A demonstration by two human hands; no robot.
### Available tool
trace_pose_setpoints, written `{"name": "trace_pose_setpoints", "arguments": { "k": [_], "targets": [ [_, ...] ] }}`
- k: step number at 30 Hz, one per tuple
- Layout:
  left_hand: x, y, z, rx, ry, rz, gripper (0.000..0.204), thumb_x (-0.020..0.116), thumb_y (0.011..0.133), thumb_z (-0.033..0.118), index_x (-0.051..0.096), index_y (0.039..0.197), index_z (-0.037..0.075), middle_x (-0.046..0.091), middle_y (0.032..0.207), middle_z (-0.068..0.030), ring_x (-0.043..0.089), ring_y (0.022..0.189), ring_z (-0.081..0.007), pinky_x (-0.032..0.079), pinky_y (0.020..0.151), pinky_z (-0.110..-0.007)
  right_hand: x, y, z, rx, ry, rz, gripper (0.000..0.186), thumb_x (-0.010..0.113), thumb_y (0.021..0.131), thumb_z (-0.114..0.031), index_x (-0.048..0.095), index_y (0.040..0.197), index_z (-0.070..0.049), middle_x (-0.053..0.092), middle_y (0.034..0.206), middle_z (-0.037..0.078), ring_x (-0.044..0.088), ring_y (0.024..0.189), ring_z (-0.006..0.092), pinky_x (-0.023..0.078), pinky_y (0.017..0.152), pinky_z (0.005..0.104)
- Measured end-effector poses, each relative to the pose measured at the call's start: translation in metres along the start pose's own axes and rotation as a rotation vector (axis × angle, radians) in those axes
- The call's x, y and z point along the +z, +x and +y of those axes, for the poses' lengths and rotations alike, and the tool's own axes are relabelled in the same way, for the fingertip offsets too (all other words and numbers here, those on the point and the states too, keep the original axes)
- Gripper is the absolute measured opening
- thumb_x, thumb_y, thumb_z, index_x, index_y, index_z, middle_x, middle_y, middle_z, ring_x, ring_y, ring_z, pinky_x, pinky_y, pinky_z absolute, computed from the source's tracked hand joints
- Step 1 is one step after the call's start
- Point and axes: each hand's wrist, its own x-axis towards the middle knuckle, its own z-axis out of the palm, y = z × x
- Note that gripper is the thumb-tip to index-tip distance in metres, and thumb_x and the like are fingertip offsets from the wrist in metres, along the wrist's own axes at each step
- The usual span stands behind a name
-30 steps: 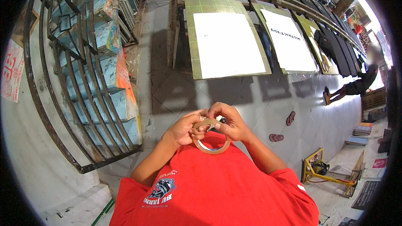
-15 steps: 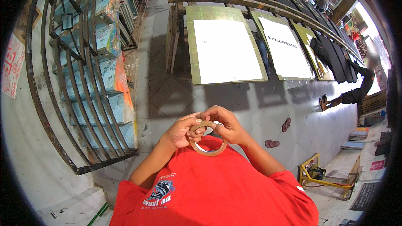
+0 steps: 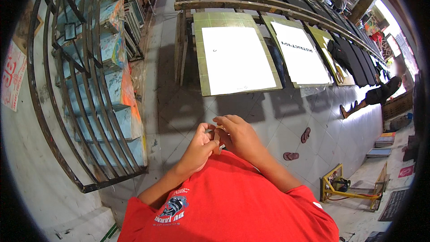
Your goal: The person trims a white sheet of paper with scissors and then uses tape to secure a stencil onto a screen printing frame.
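I have a narrow pinch with my left grip [image 3: 200, 149] on a tan roll of tape [image 3: 217, 147], which stands nearly edge-on in front of my red shirt [image 3: 233, 192]. My right grip [image 3: 242, 138] is right beside it, fingers bent at the roll's upper side; its thumb is hidden, so I cannot tell whether it is closed on the tape. Both of my hands are close together above the floor, well apart from the bench [image 3: 192, 5]

Ahead of me, the bench carries slanted greenish boards. A white sheet [image 3: 239, 58] lies on the nearest board [image 3: 198, 58], and another sheet with black lettering [image 3: 300, 65] lies on the next. Farther right, scissors [image 3: 339, 78] rest beside dark garments [image 3: 354, 60], with a person [image 3: 386, 92] near them

On my left, a dark metal rack [image 3: 115, 179] stands in front of pale blue shelves [image 3: 103, 87]. On my right, two sandals [image 3: 290, 156] lie apart on the floor, and a yellow frame [image 3: 345, 193] is near the wall
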Motion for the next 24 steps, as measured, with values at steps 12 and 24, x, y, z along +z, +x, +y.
{"name": "trace_pose_setpoints", "arguments": {
  "k": [12, 24],
  "targets": [
    [-0.005, -0.012, -0.008, -0.130, -0.065, -0.081, 0.044, 0.041, 0.088, -0.004, 0.026, 0.129, 0.002, 0.050, 0.116, -0.0155, 0.055, 0.100, -0.0196, 0.047, 0.087, -0.035, 0.024, -0.018, 0.001, 0.034, -0.118, 0.057, 0.033, 0.064, 0.074, -0.004, 0.056, 0.106, -0.004, 0.056, 0.090, 0.011, 0.057, 0.084, 0.0305, 0.050, 0.066, 0.0398],
    [-0.003, -0.011, -0.016, -0.163, -0.078, -0.070, 0.044, 0.042, 0.088, -0.001, 0.027, 0.129, 0.002, 0.050, 0.119, -0.0151, 0.054, 0.102, -0.0190, 0.047, 0.085, -0.034, 0.028, -0.030, 0.004, 0.064, -0.098, 0.026, 0.034, 0.063, 0.075, -0.006, 0.052, 0.107, -0.003, 0.054, 0.096, 0.014, 0.052, 0.088, 0.0340, 0.046, 0.073, 0.0408]
  ]
}}
